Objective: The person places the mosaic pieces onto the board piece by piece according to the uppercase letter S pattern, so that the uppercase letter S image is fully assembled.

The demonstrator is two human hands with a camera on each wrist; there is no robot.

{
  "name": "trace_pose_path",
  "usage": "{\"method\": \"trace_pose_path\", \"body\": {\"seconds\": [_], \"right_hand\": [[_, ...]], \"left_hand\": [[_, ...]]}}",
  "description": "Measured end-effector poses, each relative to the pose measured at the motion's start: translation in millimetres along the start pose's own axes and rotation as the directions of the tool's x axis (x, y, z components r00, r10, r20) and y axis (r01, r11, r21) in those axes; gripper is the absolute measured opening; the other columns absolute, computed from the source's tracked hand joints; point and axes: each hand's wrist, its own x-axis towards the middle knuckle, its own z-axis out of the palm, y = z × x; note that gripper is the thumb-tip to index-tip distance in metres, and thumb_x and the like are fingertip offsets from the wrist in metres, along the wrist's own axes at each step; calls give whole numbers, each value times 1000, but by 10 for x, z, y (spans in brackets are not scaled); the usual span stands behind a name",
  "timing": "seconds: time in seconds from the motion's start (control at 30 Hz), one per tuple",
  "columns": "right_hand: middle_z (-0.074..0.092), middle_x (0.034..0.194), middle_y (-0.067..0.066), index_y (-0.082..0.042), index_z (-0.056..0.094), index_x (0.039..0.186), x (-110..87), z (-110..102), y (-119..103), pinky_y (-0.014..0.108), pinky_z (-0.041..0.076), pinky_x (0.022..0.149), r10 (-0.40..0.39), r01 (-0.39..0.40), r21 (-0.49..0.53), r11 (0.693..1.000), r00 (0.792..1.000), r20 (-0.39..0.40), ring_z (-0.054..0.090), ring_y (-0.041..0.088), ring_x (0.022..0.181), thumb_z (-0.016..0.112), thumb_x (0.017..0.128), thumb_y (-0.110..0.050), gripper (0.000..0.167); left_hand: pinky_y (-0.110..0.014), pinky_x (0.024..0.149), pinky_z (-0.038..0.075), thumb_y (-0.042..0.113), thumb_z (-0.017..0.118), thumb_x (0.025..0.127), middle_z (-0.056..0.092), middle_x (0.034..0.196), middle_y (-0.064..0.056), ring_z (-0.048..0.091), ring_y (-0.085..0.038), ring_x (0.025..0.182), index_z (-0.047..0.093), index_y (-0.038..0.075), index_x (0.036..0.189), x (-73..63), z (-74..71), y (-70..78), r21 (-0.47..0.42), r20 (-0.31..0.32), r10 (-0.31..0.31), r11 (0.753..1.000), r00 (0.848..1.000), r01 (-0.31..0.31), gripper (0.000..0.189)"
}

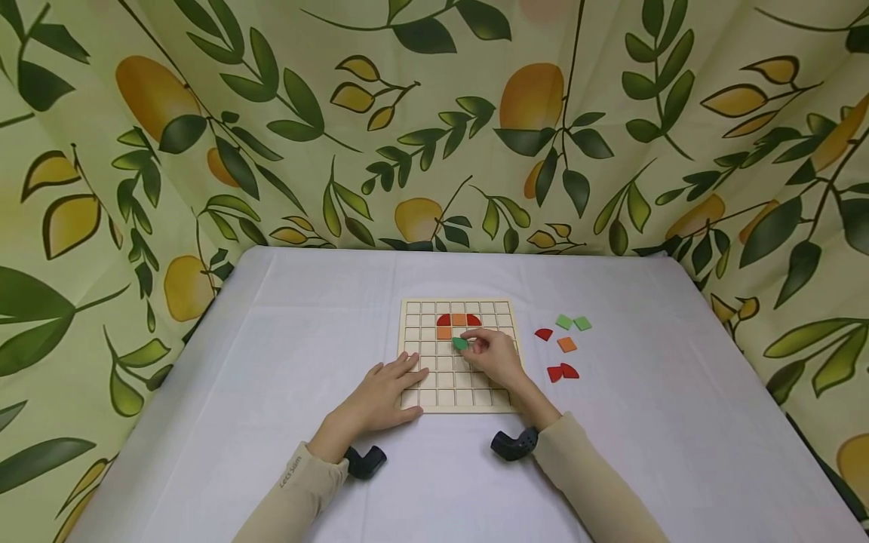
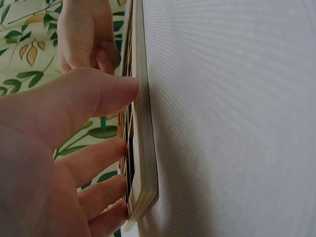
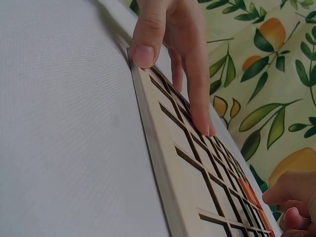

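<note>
A wooden grid board (image 1: 429, 381) lies on the table. My left hand (image 1: 387, 391) rests on its left side, fingers spread, with the thumb on the front rim in the left wrist view. My right hand (image 1: 497, 357) pinches a green piece (image 1: 459, 343) with one rounded side, held over the board's middle. In the upper rows sit an orange square (image 1: 459, 320) between two red quarter-round pieces (image 1: 443, 320), and another orange square (image 1: 444, 332) below the left red one. Whether the green piece touches the board is unclear.
Right of the board lie two green squares (image 1: 564, 322), an orange square (image 1: 566, 345), a single red quarter-round piece (image 1: 544, 334) and two more red pieces (image 1: 569, 371) touching each other. A white cloth (image 1: 305, 317) covers the table. Behind hangs a leaf-patterned curtain (image 1: 434, 151).
</note>
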Motion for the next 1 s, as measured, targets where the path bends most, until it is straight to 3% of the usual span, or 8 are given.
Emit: {"method": "trace_pose_path", "body": {"seconds": [0.67,1.0], "right_hand": [[49,59,-1,-2,72,101,56,150,-53,17,32,50,16,-16,4,1000,999,40,41,9,53,71,80,-6,21],[50,59,-2,-8,73,104,75,205,-37,18,29,50,43,-39,-92,995,998,43,41,8,52,71,80,-11,24]], "left_hand": [[-63,113,30,38,65,86,36,157,-11,33,-32,147,49,16,142,7,6,-8,5,-12,19,1000,1000,-19,62],[-62,114,29,38,65,87,35,158,-10,32,-31,148,48,17,142,2,-1,-4,-3,-1,8,1000,1000,-8,62]]}}
